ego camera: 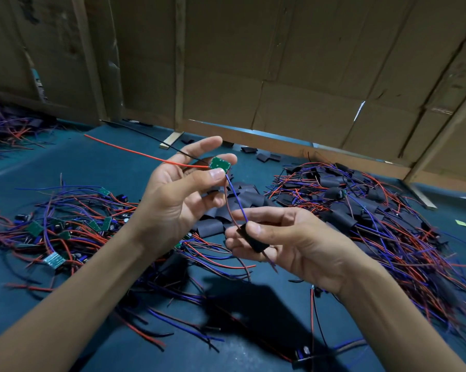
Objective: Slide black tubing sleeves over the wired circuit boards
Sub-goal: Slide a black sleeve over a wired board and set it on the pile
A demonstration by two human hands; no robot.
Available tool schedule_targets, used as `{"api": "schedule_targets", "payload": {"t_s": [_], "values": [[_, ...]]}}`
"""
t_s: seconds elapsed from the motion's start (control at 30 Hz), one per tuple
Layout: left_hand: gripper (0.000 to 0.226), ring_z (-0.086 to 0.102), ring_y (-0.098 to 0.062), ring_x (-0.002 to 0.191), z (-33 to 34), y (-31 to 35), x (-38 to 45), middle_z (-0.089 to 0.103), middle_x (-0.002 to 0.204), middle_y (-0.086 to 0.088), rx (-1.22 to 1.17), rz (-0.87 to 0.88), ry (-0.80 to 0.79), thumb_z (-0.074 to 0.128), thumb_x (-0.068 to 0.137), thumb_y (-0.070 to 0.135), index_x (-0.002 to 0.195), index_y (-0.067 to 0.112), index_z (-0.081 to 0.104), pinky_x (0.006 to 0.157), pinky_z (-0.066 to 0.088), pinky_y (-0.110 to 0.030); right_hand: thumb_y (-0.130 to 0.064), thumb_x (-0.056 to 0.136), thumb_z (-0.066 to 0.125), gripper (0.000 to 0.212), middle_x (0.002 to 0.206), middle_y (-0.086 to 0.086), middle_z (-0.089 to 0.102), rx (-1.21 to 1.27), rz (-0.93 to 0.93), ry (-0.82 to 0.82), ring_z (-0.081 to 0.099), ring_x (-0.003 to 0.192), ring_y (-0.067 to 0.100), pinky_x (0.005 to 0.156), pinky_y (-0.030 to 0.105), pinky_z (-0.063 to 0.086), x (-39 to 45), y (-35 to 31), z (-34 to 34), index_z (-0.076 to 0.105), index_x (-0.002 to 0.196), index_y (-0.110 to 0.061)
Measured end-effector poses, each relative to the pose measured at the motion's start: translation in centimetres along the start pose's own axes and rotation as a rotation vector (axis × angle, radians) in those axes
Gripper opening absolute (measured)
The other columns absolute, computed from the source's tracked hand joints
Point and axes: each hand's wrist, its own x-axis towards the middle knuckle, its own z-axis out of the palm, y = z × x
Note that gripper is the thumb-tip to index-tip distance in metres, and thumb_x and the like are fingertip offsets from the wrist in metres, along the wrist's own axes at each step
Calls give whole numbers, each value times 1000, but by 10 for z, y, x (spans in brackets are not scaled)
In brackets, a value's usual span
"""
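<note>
While left hand (pixel 178 189) pinches board (pixel 220 164) (raised), right hand (pixel 288 242) grips sleeve (pixel 253 238)

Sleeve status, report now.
Left hand pinches green board. Right hand pinches black sleeve, threaded on the wires, short of board. Nothing blocking.

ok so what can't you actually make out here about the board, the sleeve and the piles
Head view only:
- Green circuit board: the left hand's thumb and fingers cover its lower edge and back; components too small to read.
- Black sleeve: the right hand's thumb hides part of it, and the wires inside it are unseen.
- Right pile: boards inside the sleeves are hidden.
- Left pile: cut off by the frame's left edge.
</note>
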Motion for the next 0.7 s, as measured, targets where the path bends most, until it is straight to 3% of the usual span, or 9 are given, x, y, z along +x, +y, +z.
{"api": "schedule_targets", "payload": {"t_s": [0.1, 0.17, 0.23, 0.33, 0.47, 0.6, 0.7], "values": [[37, 63, -15, 74, 1, -1, -1, 73, 110, -10, 14, 0, -44, 63, 83, 1, 109, 25, 75, 60, 51, -25, -13, 61, 87, 44, 100, 27, 74, -201, -31, 66, 74, 83, 35, 75, 35, 59, -2, -1, 4, 77, 103, -9], [33, 60, -17, 69, 2, -4, -2, 73, 110, -16, 44, 15, -59, 63, 83, 1, 106, 21, 75, 60, 50, -25, -23, 54, 91, 53, 99, 23, 75, -314, -93, 110, 73, 83, 34, 81, 41, 56, -3, -2, 6, 77, 105, -19], [28, 57, -19, 63, 2, -6, -2, 72, 109, -19, 99, 31, -63, 65, 82, 2, 104, 18, 74, 61, 51, -25, -19, 51, 91, 63, 98, 24, 74, -257, -171, 135, 72, 78, 33, 80, 45, 60, -3, -3, 5, 74, 112, -15], [24, 57, -18, 65, 1, -8, -4, 74, 104, -13, 230, 46, -69, 74, 82, 7, 102, 21, 74, 64, 51, -24, -10, 54, 92, 67, 97, 16, 75, -350, -298, 172, 72, 80, 21, 77, 31, 60, -5, -6, 4, 72, 117, -19], [20, 60, -12, 62, 1, -9, -5, 72, 79, 0, 437, 85, -55, 82, 81, 22, 100, 20, 75, 62, 51, -19, -25, 54, 91, 71, 93, 3, 77, -581, -495, 300, 74, 90, 14, 87, 30, 60, -8, -7, 6, 68, 121, -29], [19, 63, -10, 65, 2, -12, -7, 73, 79, 1, 470, 99, -67, 79, 80, 20, 99, 19, 77, 64, 52, -19, -30, 55, 91, 76, 93, -3, 78, -641, -583, 334, 75, 89, 12, 81, 23, 58, -8, -5, 8, 63, 126, -29], [19, 64, -11, 67, 4, -13, -8, 72, 78, 0, 479, 101, -81, 79, 80, 21, 98, 20, 77, 66, 52, -19, -32, 57, 91, 77, 93, -5, 78, -658, -616, 334, 76, 86, 12, 79, 25, 60, -8, -3, 9, 62, 128, -30]]}}
